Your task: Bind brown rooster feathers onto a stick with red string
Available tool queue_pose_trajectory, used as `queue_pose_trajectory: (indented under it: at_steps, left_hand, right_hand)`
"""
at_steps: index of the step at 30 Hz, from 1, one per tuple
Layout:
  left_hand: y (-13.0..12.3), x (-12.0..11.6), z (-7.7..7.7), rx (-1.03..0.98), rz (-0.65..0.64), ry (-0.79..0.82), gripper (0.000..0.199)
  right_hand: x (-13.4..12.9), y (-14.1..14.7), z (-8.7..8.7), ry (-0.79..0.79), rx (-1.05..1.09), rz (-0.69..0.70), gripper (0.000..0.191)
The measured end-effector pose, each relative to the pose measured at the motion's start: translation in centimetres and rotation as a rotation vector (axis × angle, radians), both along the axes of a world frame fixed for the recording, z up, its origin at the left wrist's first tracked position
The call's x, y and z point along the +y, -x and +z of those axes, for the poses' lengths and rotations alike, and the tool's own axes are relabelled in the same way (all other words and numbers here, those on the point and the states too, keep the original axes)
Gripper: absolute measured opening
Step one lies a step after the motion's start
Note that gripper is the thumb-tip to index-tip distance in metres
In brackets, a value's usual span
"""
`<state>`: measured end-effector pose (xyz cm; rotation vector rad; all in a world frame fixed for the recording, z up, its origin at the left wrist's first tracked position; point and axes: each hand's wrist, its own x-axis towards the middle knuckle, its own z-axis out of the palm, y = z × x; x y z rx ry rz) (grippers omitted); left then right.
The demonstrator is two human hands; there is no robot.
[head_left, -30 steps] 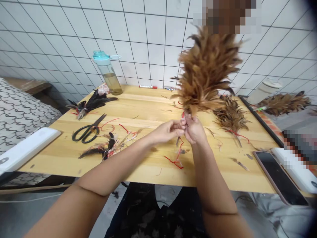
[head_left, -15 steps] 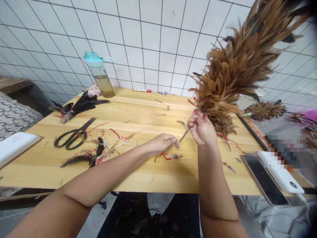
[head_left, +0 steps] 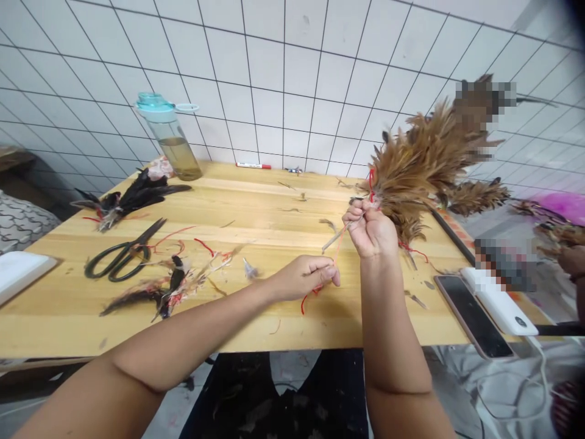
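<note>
The base of a brown feather duster (head_left: 425, 161) is gripped by my right hand (head_left: 372, 231), its fingers wrapped around the lower end. The duster leans up to the right, with red string (head_left: 372, 183) at its base. A thin, pale stick-like end (head_left: 333, 240) sticks out below that hand. Lower and to the left, my left hand (head_left: 311, 275) is closed in a pinch. From its fingertips a taut reddish string (head_left: 339, 247) runs up to my right hand. Below the left hand lies more red string (head_left: 303, 305) on the table.
Scissors (head_left: 119, 259), dark feathers (head_left: 150, 189) and a feather scrap pile (head_left: 171, 289) lie left. A water bottle (head_left: 176, 149) and marker (head_left: 253, 166) stand or lie along the wall. At right are a phone (head_left: 473, 317), a white device (head_left: 500, 305) and another person's hand (head_left: 572, 261).
The duster has swung lower and further right, its top dropping. My left hand has moved down slightly, and a string now stretches between both hands. The view has shifted a little right.
</note>
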<state>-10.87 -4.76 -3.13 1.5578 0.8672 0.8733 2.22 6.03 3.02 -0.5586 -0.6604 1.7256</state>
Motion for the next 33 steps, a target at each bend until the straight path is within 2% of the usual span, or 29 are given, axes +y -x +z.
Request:
queue_pose_trajectory:
  at_steps: [2, 4, 6, 8, 9, 11, 12, 14, 16, 17, 18, 20, 22, 24, 26, 29, 33]
  left_hand:
    - [0.4, -0.3, 1.0, -0.024, -0.006, -0.004, 0.043]
    - [1.4, 0.1, 1.5, -0.07, 0.094, 0.006, 0.04]
    - [2.8, 1.2, 1.1, -0.113, 0.325, 0.008, 0.036]
    - [4.0, 2.7, 0.1, -0.088, 0.563, -0.005, 0.031]
    - [4.4, 3.3, -0.5, -0.025, 0.616, -0.018, 0.027]
    - [4.3, 3.9, -1.3, 0.132, 0.558, -0.047, 0.024]
    - [3.8, 3.7, -1.5, 0.204, 0.459, -0.063, 0.023]
    - [2.5, 2.9, -1.3, 0.306, 0.175, -0.101, 0.024]
    - [1.1, 1.7, -0.8, 0.312, -0.02, -0.132, 0.027]
    - [0.7, 1.3, -0.6, 0.299, -0.057, -0.135, 0.028]
    - [0.5, 1.1, -0.6, 0.278, -0.041, -0.135, 0.029]
    - [0.9, 1.6, -1.1, 0.232, 0.11, -0.13, 0.029]
    - [2.0, 2.8, -1.8, 0.187, 0.338, -0.132, 0.027]
    - [3.4, 4.0, -2.3, 0.189, 0.475, -0.142, 0.025]
    - [4.6, 4.6, -2.1, 0.216, 0.575, -0.178, 0.025]
    - [5.6, 4.3, -0.8, 0.257, 0.711, -0.294, 0.026]
    - [6.0, 3.6, 0.5, 0.309, 0.769, -0.407, 0.025]
  right_hand:
    - [0.2, 0.2, -0.6, 0.045, -0.018, -0.057, 0.029]
    - [0.1, 0.4, -1.0, 0.055, -0.026, -0.098, 0.029]
    - [-0.2, 0.5, -1.1, 0.032, -0.034, -0.071, 0.029]
    - [-0.6, 0.6, -0.8, -0.002, -0.033, 0.015, 0.029]
    - [-0.8, 0.6, -0.7, -0.012, -0.026, 0.063, 0.029]
    - [-1.1, 0.7, -0.4, -0.01, -0.001, 0.123, 0.03]
    - [-1.1, 0.7, -0.3, 0.001, 0.007, 0.124, 0.03]
    - [-0.9, 0.8, -0.3, 0.024, -0.001, 0.074, 0.03]
    - [-0.4, 0.7, -0.5, 0.04, -0.026, -0.004, 0.029]
    - [-0.1, 0.5, -0.6, 0.047, -0.036, -0.034, 0.028]
    - [0.1, 0.3, -0.6, 0.05, -0.038, -0.05, 0.028]
    - [0.3, -0.1, -0.6, 0.046, -0.021, -0.029, 0.028]
    - [0.2, -0.4, -0.3, 0.051, 0.017, 0.031, 0.028]
    - [-0.1, -0.7, -0.2, 0.079, 0.053, 0.089, 0.028]
    - [-0.4, -0.8, -0.3, 0.103, 0.056, 0.129, 0.028]
    - [-0.7, -0.8, -1.1, 0.103, -0.033, 0.17, 0.023]
    - [-1.0, -0.7, -1.6, 0.097, -0.205, 0.139, 0.017]
